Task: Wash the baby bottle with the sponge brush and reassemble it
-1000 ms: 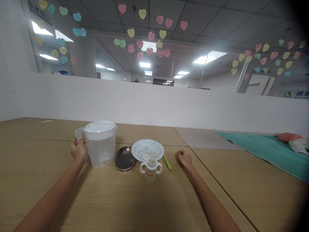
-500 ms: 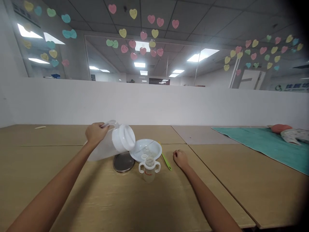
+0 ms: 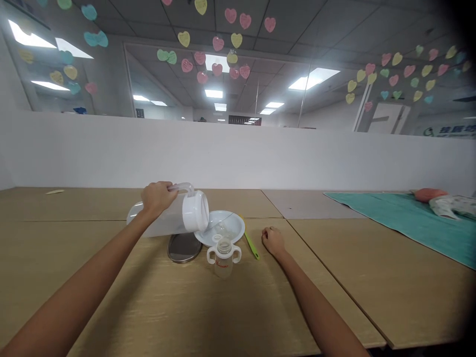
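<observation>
My left hand [image 3: 159, 197] is closed round the handle of a clear plastic pitcher [image 3: 167, 218] with a white lid. The pitcher lies nearly level in the air, its lid end pointing right, by the left rim of a white bowl [image 3: 238, 229]. Small clear parts lie in the bowl. In front of it a baby bottle [image 3: 223, 265] with two white handles stands upright, its neck uncovered. A dark round metal lid or dish [image 3: 184, 248] lies below the pitcher. My right hand [image 3: 273, 240] rests on the table, fingers curled, holding nothing, right of a green-handled brush or utensil [image 3: 252, 246].
A teal cloth [image 3: 401, 218] covers part of the table at the right, with a red item [image 3: 430, 195] and a patterned white cloth [image 3: 451, 206] on it. A low white wall [image 3: 223, 153] runs along the back edge. A pale flat strip [image 3: 55, 192] lies far left.
My left hand has raised the pitcher's base, so the pitcher is tipped closer to level. My right hand stays resting on the table. The whole view has shifted slightly.
</observation>
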`<act>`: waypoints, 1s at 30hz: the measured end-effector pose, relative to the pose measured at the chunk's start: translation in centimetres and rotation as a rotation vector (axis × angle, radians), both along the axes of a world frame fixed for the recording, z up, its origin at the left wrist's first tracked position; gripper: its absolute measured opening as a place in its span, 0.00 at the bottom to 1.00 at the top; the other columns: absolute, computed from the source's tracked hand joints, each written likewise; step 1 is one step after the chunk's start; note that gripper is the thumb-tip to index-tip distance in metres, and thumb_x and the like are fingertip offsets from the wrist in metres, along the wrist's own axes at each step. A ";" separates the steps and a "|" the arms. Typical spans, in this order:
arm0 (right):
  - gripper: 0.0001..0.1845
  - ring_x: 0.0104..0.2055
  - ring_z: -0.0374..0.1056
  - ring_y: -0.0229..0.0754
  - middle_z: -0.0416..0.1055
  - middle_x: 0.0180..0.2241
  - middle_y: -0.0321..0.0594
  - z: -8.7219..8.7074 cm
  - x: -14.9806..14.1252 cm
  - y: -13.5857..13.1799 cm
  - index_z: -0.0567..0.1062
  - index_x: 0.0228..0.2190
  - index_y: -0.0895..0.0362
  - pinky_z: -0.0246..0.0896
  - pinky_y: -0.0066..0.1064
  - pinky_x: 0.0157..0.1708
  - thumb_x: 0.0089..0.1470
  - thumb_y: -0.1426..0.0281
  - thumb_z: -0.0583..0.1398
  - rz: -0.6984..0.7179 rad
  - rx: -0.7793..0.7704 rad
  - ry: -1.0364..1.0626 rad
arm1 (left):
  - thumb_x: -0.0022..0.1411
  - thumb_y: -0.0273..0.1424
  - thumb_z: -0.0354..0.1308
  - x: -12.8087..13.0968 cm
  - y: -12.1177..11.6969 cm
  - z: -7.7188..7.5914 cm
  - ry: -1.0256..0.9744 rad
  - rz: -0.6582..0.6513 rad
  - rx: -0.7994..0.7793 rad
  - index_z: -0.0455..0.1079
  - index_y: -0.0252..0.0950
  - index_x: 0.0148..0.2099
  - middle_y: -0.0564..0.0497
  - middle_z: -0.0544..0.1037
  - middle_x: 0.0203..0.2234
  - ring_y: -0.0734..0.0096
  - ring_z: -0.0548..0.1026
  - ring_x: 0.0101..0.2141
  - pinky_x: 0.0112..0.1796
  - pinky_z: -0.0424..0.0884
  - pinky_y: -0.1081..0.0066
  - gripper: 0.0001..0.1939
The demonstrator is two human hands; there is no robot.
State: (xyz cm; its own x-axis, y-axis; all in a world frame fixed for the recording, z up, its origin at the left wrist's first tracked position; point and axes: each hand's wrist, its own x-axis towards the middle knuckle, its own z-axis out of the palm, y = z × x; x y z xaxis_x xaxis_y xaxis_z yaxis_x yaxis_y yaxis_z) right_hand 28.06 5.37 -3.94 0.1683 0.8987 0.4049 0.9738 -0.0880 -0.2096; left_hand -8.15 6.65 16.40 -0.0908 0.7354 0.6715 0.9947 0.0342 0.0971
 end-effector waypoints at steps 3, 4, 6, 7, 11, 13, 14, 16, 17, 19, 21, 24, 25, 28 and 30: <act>0.13 0.40 0.64 0.42 0.71 0.36 0.46 0.1 0.0 -0.1 0.75 0.33 0.60 0.50 0.29 0.37 0.55 0.73 0.51 -0.002 -0.001 -0.005 | 0.51 0.41 0.48 -0.9 0.3 0.0 -0.091 0.014 -0.008 0.74 0.37 0.30 0.42 0.77 0.29 0.55 0.72 0.32 0.26 0.57 0.70 0.18; 0.13 0.40 0.64 0.43 0.71 0.36 0.46 0.1 0.0 -0.1 0.75 0.33 0.60 0.50 0.29 0.37 0.55 0.73 0.51 -0.002 -0.003 -0.007 | 0.51 0.42 0.48 -1.3 0.4 -0.1 -0.138 0.019 -0.014 0.74 0.37 0.29 0.42 0.76 0.28 0.55 0.72 0.31 0.26 0.57 0.70 0.18; 0.13 0.40 0.64 0.43 0.71 0.36 0.47 0.2 -0.1 -0.1 0.75 0.33 0.60 0.50 0.29 0.38 0.55 0.73 0.51 0.000 -0.008 -0.008 | 0.51 0.44 0.48 -2.1 0.6 -0.2 -0.245 0.029 -0.021 0.73 0.37 0.28 0.43 0.75 0.26 0.57 0.71 0.29 0.25 0.56 0.70 0.19; 0.13 0.40 0.64 0.42 0.71 0.36 0.47 0.2 -0.1 -0.2 0.74 0.33 0.60 0.50 0.29 0.38 0.55 0.73 0.51 0.000 -0.009 -0.009 | 0.51 0.45 0.47 -2.4 0.6 -0.3 -0.298 0.033 -0.015 0.72 0.37 0.28 0.43 0.75 0.25 0.58 0.70 0.28 0.25 0.56 0.70 0.19; 0.13 0.40 0.64 0.43 0.70 0.36 0.47 0.2 -0.2 -0.2 0.74 0.34 0.60 0.49 0.29 0.39 0.55 0.73 0.50 0.002 -0.008 -0.010 | 0.51 0.49 0.47 -3.0 0.3 -0.4 -0.471 0.022 0.040 0.71 0.36 0.29 0.48 0.71 0.22 0.65 0.66 0.24 0.24 0.55 0.72 0.22; 0.13 0.40 0.64 0.43 0.70 0.37 0.47 0.2 -0.2 -0.2 0.74 0.34 0.60 0.49 0.29 0.38 0.54 0.73 0.50 0.005 -0.007 -0.011 | 0.51 0.49 0.47 -2.6 -0.1 -0.3 -0.497 -0.023 0.057 0.70 0.35 0.28 0.50 0.68 0.20 0.69 0.64 0.23 0.24 0.53 0.73 0.23; 0.12 0.40 0.64 0.43 0.70 0.36 0.46 0.2 -0.2 -0.2 0.74 0.34 0.60 0.49 0.29 0.38 0.54 0.73 0.51 0.006 -0.006 -0.011 | 0.51 0.49 0.47 -2.2 -0.4 -0.2 -0.488 -0.054 0.064 0.69 0.34 0.27 0.52 0.66 0.19 0.71 0.63 0.23 0.24 0.53 0.73 0.23; 0.12 0.40 0.64 0.43 0.70 0.36 0.47 0.2 -0.1 -0.3 0.74 0.34 0.60 0.49 0.29 0.38 0.54 0.73 0.51 0.004 -0.006 -0.012 | 0.51 0.47 0.47 -1.2 -1.1 0.2 -0.432 -0.128 0.072 0.68 0.34 0.25 0.53 0.63 0.17 0.73 0.62 0.22 0.24 0.51 0.74 0.21; 0.12 0.40 0.64 0.43 0.70 0.36 0.47 0.2 -0.1 -0.3 0.74 0.34 0.61 0.49 0.29 0.37 0.54 0.73 0.51 0.002 -0.006 -0.013 | 0.51 0.46 0.47 -0.6 -1.5 0.4 -0.390 -0.165 0.073 0.67 0.34 0.23 0.54 0.62 0.16 0.74 0.61 0.22 0.23 0.51 0.74 0.21; 0.12 0.40 0.64 0.43 0.70 0.36 0.47 0.2 -0.1 -0.3 0.74 0.34 0.61 0.49 0.29 0.37 0.54 0.73 0.51 0.000 -0.007 -0.017 | 0.51 0.45 0.48 0.7 -2.4 0.9 -0.291 -0.231 0.070 0.65 0.34 0.21 0.54 0.61 0.15 0.75 0.60 0.21 0.23 0.49 0.74 0.19; 0.12 0.40 0.64 0.43 0.70 0.36 0.47 0.2 -0.1 -0.2 0.74 0.34 0.60 0.49 0.29 0.37 0.54 0.73 0.51 0.000 -0.007 -0.021 | 0.51 0.42 0.49 2.0 -3.3 1.4 -0.185 -0.282 0.075 0.64 0.35 0.19 0.54 0.61 0.15 0.75 0.60 0.22 0.24 0.49 0.74 0.18; 0.12 0.39 0.64 0.43 0.70 0.36 0.46 0.2 0.0 -0.2 0.74 0.34 0.60 0.49 0.29 0.36 0.54 0.73 0.51 -0.001 -0.007 -0.027 | 0.50 0.39 0.50 3.3 -4.5 1.8 -0.077 -0.308 0.094 0.62 0.35 0.18 0.54 0.60 0.14 0.74 0.60 0.22 0.25 0.48 0.73 0.15; 0.12 0.39 0.64 0.43 0.70 0.36 0.46 0.2 0.0 -0.1 0.74 0.33 0.60 0.49 0.29 0.36 0.54 0.73 0.51 -0.002 -0.007 -0.028 | 0.50 0.38 0.50 3.6 -4.7 1.9 -0.064 -0.314 0.106 0.61 0.35 0.18 0.55 0.59 0.14 0.75 0.59 0.22 0.25 0.48 0.73 0.14; 0.12 0.39 0.64 0.43 0.70 0.36 0.46 0.1 -0.1 -0.1 0.74 0.34 0.60 0.49 0.29 0.36 0.54 0.73 0.51 -0.005 -0.006 -0.029 | 0.50 0.36 0.50 3.9 -5.1 1.9 -0.066 -0.337 0.145 0.58 0.36 0.16 0.55 0.56 0.13 0.76 0.57 0.20 0.25 0.48 0.73 0.15; 0.12 0.40 0.64 0.43 0.70 0.36 0.46 0.1 0.0 -0.1 0.74 0.34 0.60 0.49 0.29 0.37 0.54 0.73 0.51 -0.005 -0.004 -0.029 | 0.50 0.36 0.50 3.5 -4.8 1.8 -0.087 -0.350 0.164 0.56 0.35 0.16 0.56 0.55 0.13 0.76 0.56 0.20 0.25 0.48 0.74 0.15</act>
State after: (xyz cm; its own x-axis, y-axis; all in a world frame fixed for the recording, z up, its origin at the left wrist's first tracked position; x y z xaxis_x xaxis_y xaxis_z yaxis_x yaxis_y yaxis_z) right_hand 28.02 5.24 -3.83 0.1610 0.8995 0.4061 0.9791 -0.0938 -0.1806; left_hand -4.69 1.88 18.15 0.0844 0.6161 0.7832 0.9313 -0.3284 0.1579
